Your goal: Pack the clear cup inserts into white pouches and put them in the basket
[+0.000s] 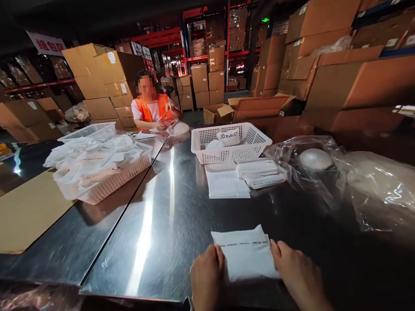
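Observation:
A white plastic mailer bag (247,257) with a line of dark print near its top edge is held over the front of the metal table. My left hand (208,275), with a watch on its wrist, pinches the mailer's left side. On the opposite side my right hand (298,270) grips the edge between thumb and fingers. The bag looks slightly padded; what is inside it is hidden. Beyond it on the table lie a white printed sheet (226,183) and a small stack of flat white packs (261,173).
A white basket (230,153) holds a few white packages. Another basket (119,182) at left is heaped with white bags. Clear plastic bags (387,188) spread along the right. Across the table sits a person in an orange vest (153,109). Cardboard (24,215) lies at left.

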A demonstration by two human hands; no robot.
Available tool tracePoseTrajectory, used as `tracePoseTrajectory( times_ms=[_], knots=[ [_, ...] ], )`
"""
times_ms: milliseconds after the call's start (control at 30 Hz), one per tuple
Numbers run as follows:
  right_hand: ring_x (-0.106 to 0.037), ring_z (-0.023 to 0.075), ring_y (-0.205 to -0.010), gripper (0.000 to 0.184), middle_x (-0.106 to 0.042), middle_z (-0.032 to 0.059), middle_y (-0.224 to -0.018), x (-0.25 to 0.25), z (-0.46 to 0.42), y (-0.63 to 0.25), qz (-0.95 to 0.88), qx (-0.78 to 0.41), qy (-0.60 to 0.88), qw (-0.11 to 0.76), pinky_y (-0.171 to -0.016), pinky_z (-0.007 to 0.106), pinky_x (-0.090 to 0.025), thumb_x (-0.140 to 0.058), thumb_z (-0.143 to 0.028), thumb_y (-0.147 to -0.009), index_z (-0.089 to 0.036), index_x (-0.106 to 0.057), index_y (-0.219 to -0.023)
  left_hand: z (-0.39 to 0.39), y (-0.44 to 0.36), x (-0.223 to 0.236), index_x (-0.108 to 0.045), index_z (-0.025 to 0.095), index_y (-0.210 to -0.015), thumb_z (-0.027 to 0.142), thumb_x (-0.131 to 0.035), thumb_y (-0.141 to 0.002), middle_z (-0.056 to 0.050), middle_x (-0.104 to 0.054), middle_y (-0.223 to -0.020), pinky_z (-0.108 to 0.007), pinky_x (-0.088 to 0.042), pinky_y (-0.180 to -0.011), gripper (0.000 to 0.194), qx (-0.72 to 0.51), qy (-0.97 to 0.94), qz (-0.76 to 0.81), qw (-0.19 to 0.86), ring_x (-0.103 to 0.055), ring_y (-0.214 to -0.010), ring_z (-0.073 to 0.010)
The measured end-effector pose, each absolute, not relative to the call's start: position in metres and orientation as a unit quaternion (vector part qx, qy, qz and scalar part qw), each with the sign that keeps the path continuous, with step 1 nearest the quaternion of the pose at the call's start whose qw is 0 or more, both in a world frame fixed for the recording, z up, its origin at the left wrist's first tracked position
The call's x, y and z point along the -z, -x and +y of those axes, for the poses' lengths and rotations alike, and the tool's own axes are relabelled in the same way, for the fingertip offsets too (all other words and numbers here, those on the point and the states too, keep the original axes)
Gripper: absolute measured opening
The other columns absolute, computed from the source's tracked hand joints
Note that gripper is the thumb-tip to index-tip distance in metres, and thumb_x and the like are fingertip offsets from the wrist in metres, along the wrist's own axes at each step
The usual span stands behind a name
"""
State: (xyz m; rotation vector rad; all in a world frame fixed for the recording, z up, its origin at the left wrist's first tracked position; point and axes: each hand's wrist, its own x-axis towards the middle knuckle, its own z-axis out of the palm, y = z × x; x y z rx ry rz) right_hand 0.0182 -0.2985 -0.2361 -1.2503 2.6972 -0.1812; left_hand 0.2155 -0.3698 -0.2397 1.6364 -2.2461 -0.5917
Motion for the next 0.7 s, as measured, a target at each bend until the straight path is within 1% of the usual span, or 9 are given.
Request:
tracePoseTrajectory(
  times_ms=[100, 167, 200, 300, 433, 500, 567, 633, 700],
  knots=[
    [-0.068, 0.0255, -0.067, 0.034, -0.073, 0.0095, -0.086, 0.239, -0.293, -0.01, 0.897, 0.131, 0.419, -0.046, -0.054, 0.034, -0.046, -0.034, -0.033, -0.097, -0.022, -0.066, -0.098, -0.369, -0.219, 0.236, -0.063, 0.017, -0.098, 0.033, -0.037, -0.1, -0.009, -0.073, -0.092, -0.031, -0.046, -0.059, 0.03, 0.082, -0.554, -0.795, 0.233, -0.068, -0.073, -0.0224],
    [-0.07, 0.0239, -0.08, 0.038, -0.072, 0.0119, -0.099, 0.243, -0.296, -0.008, 0.827, 0.247, 0.47, -0.186, -0.066, 0.035, -0.054, -0.031, -0.029, -0.098, -0.019, -0.067, -0.105, -0.375, -0.215, 0.237, -0.061, 0.017, -0.115, 0.025, -0.037, -0.099, -0.012, -0.069, -0.116, -0.035, -0.052, -0.081, 0.03, 0.006, -0.446, -0.841, 0.307, -0.068, -0.097, -0.0235],
    [-0.069, 0.023, -0.09, 0.041, -0.071, 0.0126, -0.104, 0.245, -0.301, -0.009, 0.771, 0.292, 0.516, -0.23, -0.076, 0.035, -0.055, -0.029, -0.027, -0.098, -0.017, -0.067, -0.107, -0.38, -0.211, 0.238, -0.06, 0.019, -0.121, 0.021, -0.037, -0.098, -0.011, -0.065, -0.126, -0.038, -0.049, -0.095, 0.033, -0.012, -0.369, -0.874, 0.317, -0.063, -0.111, -0.0236],
    [-0.061, 0.0211, -0.116, 0.044, -0.067, 0.0125, -0.121, 0.257, -0.32, -0.018, 0.651, 0.288, 0.675, -0.192, -0.098, 0.035, -0.051, -0.028, -0.029, -0.1, -0.015, -0.064, -0.122, -0.399, -0.195, 0.241, -0.05, 0.023, -0.138, 0.021, -0.042, -0.096, -0.005, -0.056, -0.141, -0.042, -0.033, -0.116, 0.042, 0.041, -0.19, -0.954, 0.227, -0.047, -0.134, -0.0209],
    [-0.044, 0.0297, -0.135, 0.061, -0.044, 0.0191, -0.146, 0.296, -0.332, -0.016, 0.677, 0.166, 0.713, -0.069, -0.106, 0.05, -0.045, -0.032, -0.048, -0.099, -0.008, -0.044, -0.143, -0.417, -0.185, 0.246, -0.036, 0.014, -0.149, 0.035, -0.042, -0.097, -0.013, -0.037, -0.153, -0.048, -0.022, -0.12, 0.056, 0.158, -0.212, -0.957, 0.123, -0.03, -0.144, -0.0253],
    [-0.042, 0.0322, -0.136, 0.077, -0.038, 0.0223, -0.148, 0.32, -0.33, -0.007, 0.669, 0.169, 0.716, -0.109, -0.104, 0.05, -0.047, -0.036, -0.061, -0.094, -0.007, -0.034, -0.149, -0.42, -0.183, 0.248, -0.031, 0.01, -0.15, 0.04, -0.04, -0.096, -0.018, -0.025, -0.157, -0.051, -0.018, -0.12, 0.063, 0.2, -0.259, -0.94, 0.097, -0.02, -0.147, -0.0293],
    [-0.047, 0.0352, -0.131, 0.093, -0.04, 0.0251, -0.146, 0.336, -0.328, 0.0, 0.63, 0.205, 0.718, -0.214, -0.097, 0.048, -0.052, -0.042, -0.071, -0.087, -0.007, -0.026, -0.152, -0.424, -0.179, 0.245, -0.025, 0.005, -0.151, 0.043, -0.041, -0.094, -0.023, -0.016, -0.158, -0.05, -0.017, -0.12, 0.071, 0.236, -0.306, -0.92, 0.07, -0.013, -0.148, -0.0327],
    [-0.053, 0.0373, -0.125, 0.084, -0.047, 0.0239, -0.142, 0.342, -0.329, 0.002, 0.6, 0.233, 0.692, -0.327, -0.091, 0.049, -0.055, -0.048, -0.062, -0.088, -0.011, -0.029, -0.151, -0.429, -0.171, 0.236, -0.019, -0.001, -0.152, 0.046, -0.043, -0.093, -0.028, -0.011, -0.157, -0.049, -0.018, -0.119, 0.079, 0.26, -0.347, -0.901, 0.035, -0.01, -0.147, -0.036],
    [-0.061, 0.0317, -0.116, 0.052, -0.061, 0.0157, -0.131, 0.335, -0.332, 0.0, 0.564, 0.247, 0.68, -0.4, -0.092, 0.044, -0.054, -0.049, -0.035, -0.093, -0.018, -0.045, -0.143, -0.439, -0.159, 0.221, -0.015, -0.003, -0.152, 0.05, -0.045, -0.092, -0.031, -0.014, -0.155, -0.05, -0.023, -0.117, 0.085, 0.273, -0.365, -0.89, -0.01, -0.014, -0.146, -0.0395]
  ],
)
